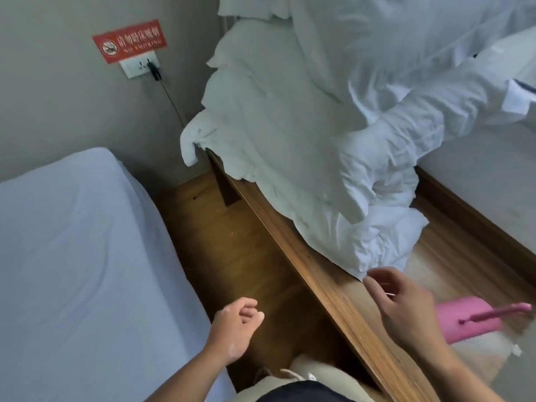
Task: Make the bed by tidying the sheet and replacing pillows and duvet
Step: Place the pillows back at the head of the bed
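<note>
A crumpled white duvet [293, 134] lies heaped on a long wooden bench [327, 288] and drapes over its far end. A white pillow [501, 65] lies at the upper right, partly under the duvet. The bed [75, 256] at the left has a smooth pale sheet and nothing on it. My right hand [406, 311] hovers over the bench with fingers loosely curled, its fingertips just short of the duvet's near corner. Above the floor between bed and bench, my left hand [235, 326] hangs with fingers loosely curled and holds nothing.
A narrow strip of wooden floor [232, 250] runs between bed and bench. A pink object [470, 320] with a pink stick lies on the bench at the right. On the grey wall are a red no-smoking sign [129, 41] and a socket [140, 65] with a plugged cable.
</note>
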A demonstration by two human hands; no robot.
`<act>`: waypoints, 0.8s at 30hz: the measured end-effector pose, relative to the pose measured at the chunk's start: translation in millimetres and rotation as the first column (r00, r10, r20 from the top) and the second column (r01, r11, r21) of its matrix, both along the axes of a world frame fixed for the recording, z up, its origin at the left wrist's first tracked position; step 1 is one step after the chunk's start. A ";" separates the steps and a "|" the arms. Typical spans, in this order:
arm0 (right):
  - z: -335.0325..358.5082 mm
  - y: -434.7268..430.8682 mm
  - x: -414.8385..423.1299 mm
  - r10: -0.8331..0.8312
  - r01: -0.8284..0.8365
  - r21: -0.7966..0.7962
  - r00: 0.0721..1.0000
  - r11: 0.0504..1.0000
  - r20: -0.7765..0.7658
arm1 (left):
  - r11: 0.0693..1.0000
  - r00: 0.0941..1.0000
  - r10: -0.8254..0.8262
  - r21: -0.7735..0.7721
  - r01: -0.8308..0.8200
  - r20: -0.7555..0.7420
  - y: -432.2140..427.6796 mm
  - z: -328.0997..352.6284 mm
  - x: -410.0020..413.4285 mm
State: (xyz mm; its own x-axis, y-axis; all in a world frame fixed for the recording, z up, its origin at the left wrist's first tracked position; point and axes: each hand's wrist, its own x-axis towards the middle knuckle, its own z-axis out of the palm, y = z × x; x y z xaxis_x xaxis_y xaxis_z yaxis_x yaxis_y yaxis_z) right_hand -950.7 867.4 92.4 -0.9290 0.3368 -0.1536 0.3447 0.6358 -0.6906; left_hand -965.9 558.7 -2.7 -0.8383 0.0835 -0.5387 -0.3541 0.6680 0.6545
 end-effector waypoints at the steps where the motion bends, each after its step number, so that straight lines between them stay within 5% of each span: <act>1: 7.9 -7.5 -10.5 -0.005 0.005 -0.009 0.999 1.000 -0.031 | 1.000 1.000 0.023 0.013 -0.023 -0.018 -5.2 9.6 -15.2; 8: 83.2 -38.6 -89.3 -0.103 0.076 -0.095 0.940 0.993 -0.326 | 0.994 0.963 0.076 0.091 -0.054 -0.259 -13.2 90.2 -144.9; 14: 157.5 -35.8 -170.2 -0.173 0.106 -0.141 0.737 0.984 -0.653 | 0.985 0.894 0.089 0.170 -0.015 -0.439 -3.7 165.7 -264.2; 21: 237.7 -12.2 -267.2 -0.228 0.294 -0.063 0.574 0.954 -0.787 | 0.935 0.769 0.082 0.317 0.162 -0.634 25.6 262.6 -420.2; 24: 272.7 -8.3 -311.4 -0.131 0.432 0.182 0.601 0.883 -0.788 | 0.939 0.607 -0.022 0.191 0.285 -0.794 46.7 303.5 -493.4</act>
State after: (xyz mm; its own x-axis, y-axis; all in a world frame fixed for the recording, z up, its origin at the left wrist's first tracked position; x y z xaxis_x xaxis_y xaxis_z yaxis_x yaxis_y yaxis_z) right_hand -1262.0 859.1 365.1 -0.5165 0.4884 0.7033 0.0174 0.8272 -0.5616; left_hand -1459.4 605.3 300.8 -0.8848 0.2814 0.3715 0.4610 0.4115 0.7862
